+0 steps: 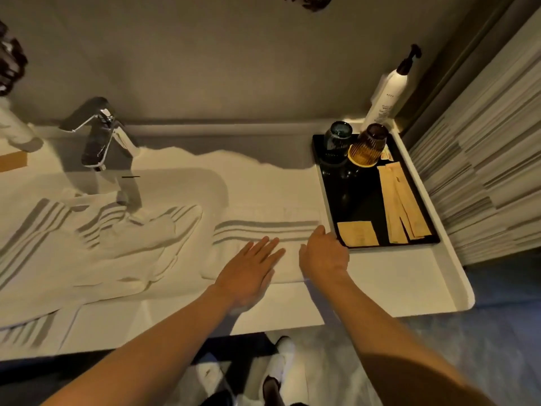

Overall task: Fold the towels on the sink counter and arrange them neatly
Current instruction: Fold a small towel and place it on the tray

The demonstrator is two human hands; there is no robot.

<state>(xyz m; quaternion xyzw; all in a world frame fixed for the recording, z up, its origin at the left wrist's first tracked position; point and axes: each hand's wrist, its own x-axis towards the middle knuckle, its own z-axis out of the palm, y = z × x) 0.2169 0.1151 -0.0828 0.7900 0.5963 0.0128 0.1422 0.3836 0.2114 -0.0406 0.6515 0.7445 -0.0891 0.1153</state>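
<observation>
Fingers [265,244] flat, holding nothing, we smooth one folded towel [263,230]; the crumpled towel [117,244] left of it remains.

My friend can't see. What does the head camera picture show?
Two bare hands, left hand flat and right hand beside it, press a folded striped towel on a white sink counter. Rumpled towels lie by the faucet; a black tray sits right.

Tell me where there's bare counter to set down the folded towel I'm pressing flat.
Bare counter lies between the black tray and the front edge, right of your right hand. A narrower strip runs along the front edge below your left hand. Crowded: loose striped towels fill the sink area under the faucet; the folded towel abuts the tray.
</observation>
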